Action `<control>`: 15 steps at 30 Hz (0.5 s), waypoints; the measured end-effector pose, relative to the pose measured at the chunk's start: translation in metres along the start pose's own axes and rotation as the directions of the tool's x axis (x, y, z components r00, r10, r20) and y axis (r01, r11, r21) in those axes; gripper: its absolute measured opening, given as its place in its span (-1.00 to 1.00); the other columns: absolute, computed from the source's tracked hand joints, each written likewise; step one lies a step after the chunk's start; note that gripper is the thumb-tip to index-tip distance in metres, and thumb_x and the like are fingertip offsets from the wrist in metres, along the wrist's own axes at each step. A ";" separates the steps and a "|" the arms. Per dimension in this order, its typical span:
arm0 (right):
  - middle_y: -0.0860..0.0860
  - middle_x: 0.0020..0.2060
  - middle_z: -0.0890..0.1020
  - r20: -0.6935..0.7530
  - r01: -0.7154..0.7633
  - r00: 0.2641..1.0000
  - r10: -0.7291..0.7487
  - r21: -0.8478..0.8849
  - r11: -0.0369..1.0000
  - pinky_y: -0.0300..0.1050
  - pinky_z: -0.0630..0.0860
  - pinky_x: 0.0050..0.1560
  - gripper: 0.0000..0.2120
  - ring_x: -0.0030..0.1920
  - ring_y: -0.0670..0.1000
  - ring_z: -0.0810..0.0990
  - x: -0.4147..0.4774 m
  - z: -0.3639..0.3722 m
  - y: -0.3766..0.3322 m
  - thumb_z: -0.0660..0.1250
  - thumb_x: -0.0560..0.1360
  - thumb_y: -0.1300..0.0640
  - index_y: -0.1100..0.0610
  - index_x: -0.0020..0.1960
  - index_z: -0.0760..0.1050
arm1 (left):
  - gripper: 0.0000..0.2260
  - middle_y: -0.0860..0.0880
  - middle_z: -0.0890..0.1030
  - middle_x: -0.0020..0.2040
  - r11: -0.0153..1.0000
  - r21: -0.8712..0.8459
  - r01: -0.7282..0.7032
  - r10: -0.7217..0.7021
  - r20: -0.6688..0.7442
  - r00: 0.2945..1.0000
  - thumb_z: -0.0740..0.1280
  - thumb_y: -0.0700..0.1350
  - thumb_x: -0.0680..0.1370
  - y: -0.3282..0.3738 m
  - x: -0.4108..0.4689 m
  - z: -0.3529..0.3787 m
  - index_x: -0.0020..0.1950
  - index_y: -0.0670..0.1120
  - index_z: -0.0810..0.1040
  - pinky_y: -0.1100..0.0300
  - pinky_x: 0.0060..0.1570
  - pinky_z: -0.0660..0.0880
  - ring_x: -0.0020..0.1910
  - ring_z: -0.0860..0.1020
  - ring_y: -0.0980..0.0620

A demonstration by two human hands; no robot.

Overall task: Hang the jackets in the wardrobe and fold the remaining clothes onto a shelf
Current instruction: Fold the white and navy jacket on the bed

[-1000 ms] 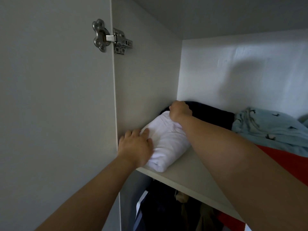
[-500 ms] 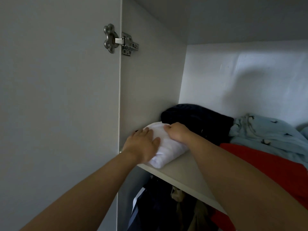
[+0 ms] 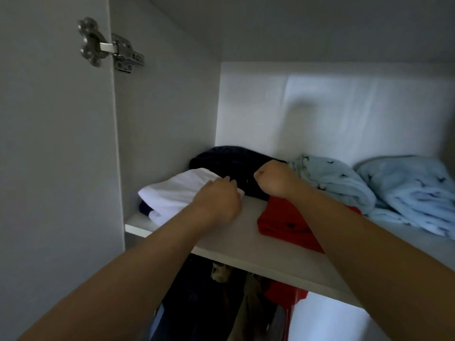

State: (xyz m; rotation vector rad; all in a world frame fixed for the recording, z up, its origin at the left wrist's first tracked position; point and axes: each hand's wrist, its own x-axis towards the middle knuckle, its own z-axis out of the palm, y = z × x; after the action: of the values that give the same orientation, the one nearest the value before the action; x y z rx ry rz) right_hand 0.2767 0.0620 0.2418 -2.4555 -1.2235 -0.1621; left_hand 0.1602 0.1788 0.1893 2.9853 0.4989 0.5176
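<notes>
Shelf (image 3: 229, 244), upper wardrobe. Left hand (image 3: 218, 201): fingers curled, resting on the right end of a folded white garment (image 3: 177, 190); grip on the cloth cannot be told. Right hand (image 3: 273, 178): closed in a fist, nothing visibly held. Dark folded garment (image 3: 229, 161): just behind both hands. Red folded garment (image 3: 280, 220): under the right wrist. Light blue fleece pieces (image 3: 344, 183): right of the right hand. Hanging clothes (image 3: 221, 303): below the shelf.

I see a folded white garment (image 3: 177, 193) lying flat at the shelf's (image 3: 246, 244) left end, a dark blue one (image 3: 231, 161) bunched behind it, a folded red one (image 3: 280, 222) beside, jackets (image 3: 221, 299) hanging below.
</notes>
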 end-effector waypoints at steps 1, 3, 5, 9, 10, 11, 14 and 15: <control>0.04 -0.46 0.35 -0.018 -0.043 0.999 0.043 -0.010 0.999 -0.12 0.27 -0.39 -0.53 -0.43 -0.02 0.29 -0.013 -0.004 0.011 0.15 0.65 0.26 0.10 -0.44 0.24 | -0.67 -0.23 0.42 0.44 0.998 -0.051 -0.038 0.039 0.007 0.999 0.09 -0.15 0.70 0.013 0.005 0.005 0.40 -0.27 0.42 0.05 0.42 0.28 0.42 0.37 -0.14; 0.03 -0.39 0.44 -0.080 -0.153 0.986 0.147 -0.072 0.986 -0.13 0.34 -0.31 -0.61 -0.38 -0.02 0.39 -0.043 -0.010 0.031 0.20 0.62 0.23 0.11 -0.39 0.29 | -0.71 -0.24 0.50 0.35 0.974 -0.168 -0.153 0.157 0.009 0.988 0.09 -0.21 0.70 0.039 0.010 0.014 0.31 -0.31 0.50 0.04 0.37 0.31 0.37 0.42 -0.14; 0.06 -0.14 0.59 -0.143 -0.286 0.955 0.260 -0.208 0.936 -0.11 0.44 -0.14 -0.79 -0.12 0.07 0.59 -0.075 -0.014 0.046 0.23 0.60 0.14 0.10 -0.21 0.47 | -0.68 -0.24 0.49 0.40 0.934 -0.242 -0.262 0.272 0.010 0.962 0.11 -0.21 0.71 0.065 0.010 0.022 0.38 -0.30 0.48 0.06 0.40 0.26 0.42 0.40 -0.16; 0.14 0.09 0.65 -0.008 -0.324 0.942 0.336 -0.292 0.900 -0.03 0.52 0.10 -0.80 0.08 0.13 0.61 -0.122 -0.003 0.062 0.26 0.59 0.04 0.14 -0.05 0.56 | -0.59 -0.13 0.36 0.54 0.911 -0.210 -0.356 0.390 0.149 0.909 0.09 -0.07 0.73 0.084 -0.002 0.048 0.58 -0.14 0.30 0.11 0.47 0.22 0.48 0.37 -0.09; 0.14 0.08 0.65 0.017 -0.325 0.939 0.345 -0.288 0.901 -0.02 0.55 0.06 -0.81 0.05 0.13 0.61 -0.130 0.003 0.063 0.26 0.59 0.03 0.14 -0.03 0.56 | -0.61 -0.13 0.43 0.50 0.910 -0.219 -0.351 0.386 0.144 0.911 0.10 -0.07 0.73 0.082 -0.005 0.054 0.55 -0.12 0.34 0.09 0.41 0.29 0.41 0.43 -0.08; 0.12 0.07 0.65 0.011 -0.327 0.939 0.345 -0.290 0.899 0.00 0.57 0.04 -0.81 0.04 0.13 0.61 -0.135 0.010 0.063 0.24 0.59 0.04 0.12 0.03 0.57 | -0.63 -0.12 0.48 0.44 0.911 -0.226 -0.344 0.376 0.117 0.919 0.11 -0.08 0.72 0.078 -0.008 0.058 0.52 -0.10 0.39 0.09 0.36 0.34 0.34 0.49 -0.07; 0.09 0.11 0.61 -0.043 -0.289 0.956 0.290 -0.294 0.911 0.00 0.52 -0.02 -0.78 0.06 0.13 0.59 -0.140 0.028 0.060 0.18 0.63 0.07 0.11 0.17 0.53 | -0.64 -0.12 0.52 0.41 0.928 -0.184 -0.325 0.342 0.070 0.937 0.11 -0.08 0.72 0.062 -0.013 0.056 0.49 -0.11 0.43 0.18 0.29 0.30 0.32 0.50 -0.07; 0.09 0.17 0.59 -0.037 -0.268 0.963 0.269 -0.283 0.921 0.02 0.51 0.02 -0.75 0.11 0.14 0.58 -0.140 0.033 0.055 0.17 0.64 0.06 0.12 0.23 0.51 | -0.64 -0.12 0.52 0.40 0.933 -0.167 -0.318 0.333 0.065 0.941 0.11 -0.08 0.72 0.055 -0.014 0.055 0.48 -0.12 0.45 0.20 0.27 0.28 0.31 0.51 -0.08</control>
State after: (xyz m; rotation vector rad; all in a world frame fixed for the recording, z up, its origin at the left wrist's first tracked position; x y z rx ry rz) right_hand 0.2325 -0.0586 0.1571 -2.8449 -0.9010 -0.2755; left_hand 0.1832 0.1211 0.1398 2.9334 -0.0481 0.4138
